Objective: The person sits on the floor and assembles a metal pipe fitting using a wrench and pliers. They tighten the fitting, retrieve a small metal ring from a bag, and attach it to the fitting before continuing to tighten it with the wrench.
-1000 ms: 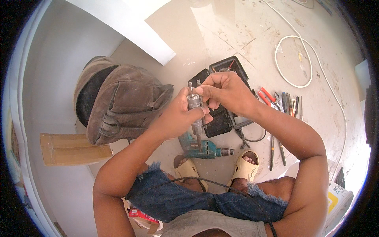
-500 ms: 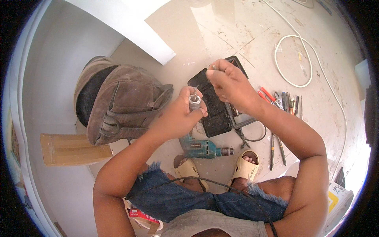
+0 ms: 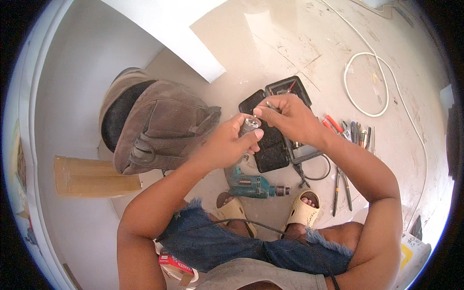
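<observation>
At the far left a flat piece of cardboard (image 3: 94, 176) lies on the floor, and beside it stands a brown suede bag (image 3: 154, 128), open at its top. Your left hand (image 3: 224, 145) is next, raised above the floor and closed around a small metal cylinder (image 3: 249, 126); the thumb and the fingers wrap its lower part, so only the shiny top end shows. It looks like a hard, light metal part, smooth and a little slippery, so I judge it is best to keep the hold around its body and not at the tip. Just to the right, your right hand (image 3: 290, 118) meets it: the fingertips are pinched together on something thin at the top of the cylinder. What this thin thing is, I cannot tell; it is too small. If it is a pin or a screw, it could drop easily, so a firm pinch is wise.

Below both hands, on the floor, lie an open black case (image 3: 270, 140) and a green power drill (image 3: 253, 186), near your two sandals. Further right you have a row of hand tools (image 3: 355, 133), a pair of pliers (image 3: 340, 186), and a loop of white cable (image 3: 367, 84).
</observation>
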Demonstrator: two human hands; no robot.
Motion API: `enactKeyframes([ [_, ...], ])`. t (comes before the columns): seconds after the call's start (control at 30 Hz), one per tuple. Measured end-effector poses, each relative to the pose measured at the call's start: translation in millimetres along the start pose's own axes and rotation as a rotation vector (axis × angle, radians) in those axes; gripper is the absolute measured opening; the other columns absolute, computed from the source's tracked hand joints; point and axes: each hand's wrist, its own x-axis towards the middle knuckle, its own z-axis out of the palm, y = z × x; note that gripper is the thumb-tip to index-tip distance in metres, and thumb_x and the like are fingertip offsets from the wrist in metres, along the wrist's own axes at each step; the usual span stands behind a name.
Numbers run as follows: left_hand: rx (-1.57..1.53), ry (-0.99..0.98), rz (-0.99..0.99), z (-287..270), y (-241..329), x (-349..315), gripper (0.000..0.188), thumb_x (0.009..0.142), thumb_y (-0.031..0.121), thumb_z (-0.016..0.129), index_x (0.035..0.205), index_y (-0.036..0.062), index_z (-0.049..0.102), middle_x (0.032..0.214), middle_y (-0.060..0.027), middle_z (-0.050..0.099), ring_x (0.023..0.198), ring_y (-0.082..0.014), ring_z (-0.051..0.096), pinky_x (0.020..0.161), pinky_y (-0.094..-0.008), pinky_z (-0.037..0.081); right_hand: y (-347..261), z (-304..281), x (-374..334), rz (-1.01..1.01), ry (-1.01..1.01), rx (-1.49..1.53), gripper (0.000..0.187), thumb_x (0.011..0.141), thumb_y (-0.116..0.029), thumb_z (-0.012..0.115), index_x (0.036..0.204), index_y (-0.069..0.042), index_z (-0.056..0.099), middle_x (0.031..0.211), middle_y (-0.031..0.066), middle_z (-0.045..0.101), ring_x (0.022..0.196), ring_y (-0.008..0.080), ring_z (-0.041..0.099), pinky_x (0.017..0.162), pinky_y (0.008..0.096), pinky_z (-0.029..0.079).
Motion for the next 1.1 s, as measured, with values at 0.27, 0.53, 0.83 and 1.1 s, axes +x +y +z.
enactKeyframes([
  [0.27,-0.682,0.38,-0.162,-6,-16,16,0.035,0.105,0.027,0.054,0.123,-0.0006,0.044,0.096,-0.0132,0.06,0.089,-0.0275,0.071,0.08,-0.0412,0.061,44,33,-27,-0.136,-0.03,0.048,0.036,0.102,-0.032,0.059,0.122,-0.003,0.052,0.079,0.0117,0.066,0.068,0.0182,0.06,0.066,0.0348,0.048],
  [0.53,-0.517,0.236,-0.31,-15,-24,21,0.034,0.105,0.035,0.054,0.116,0.003,0.05,0.093,-0.0116,0.058,0.078,-0.0297,0.068,0.07,-0.0438,0.059,16,-3,-18,-0.389,-0.184,-0.204,0.071,0.082,-0.016,0.076,0.146,-0.008,0.047,0.09,0.0068,0.057,0.069,0.0113,0.054,0.058,0.0274,0.045],
  [0.83,0.697,-0.155,-0.039,-37,-125,8,0.035,0.104,0.039,0.055,0.107,0.004,0.056,0.077,-0.0076,0.058,0.055,-0.0194,0.06,0.054,-0.0378,0.049,24,-58,-14,0.019,0.197,-0.381,0.037,0.087,-0.022,0.063,0.115,0.001,0.066,0.099,0.0214,0.071,0.091,0.0295,0.069,0.086,0.0391,0.054],
  [1.1,-0.472,0.53,-0.267,-79,-47,67,0.024,0.103,0.028,0.059,0.113,0.0089,0.05,0.079,-0.0042,0.056,0.059,-0.0163,0.055,0.056,-0.0358,0.051,32,-83,-9,0.069,0.252,-0.286,0.027,0.089,-0.016,0.063,0.108,0.002,0.067,0.1,0.0192,0.071,0.092,0.0263,0.069,0.086,0.0389,0.053],
])
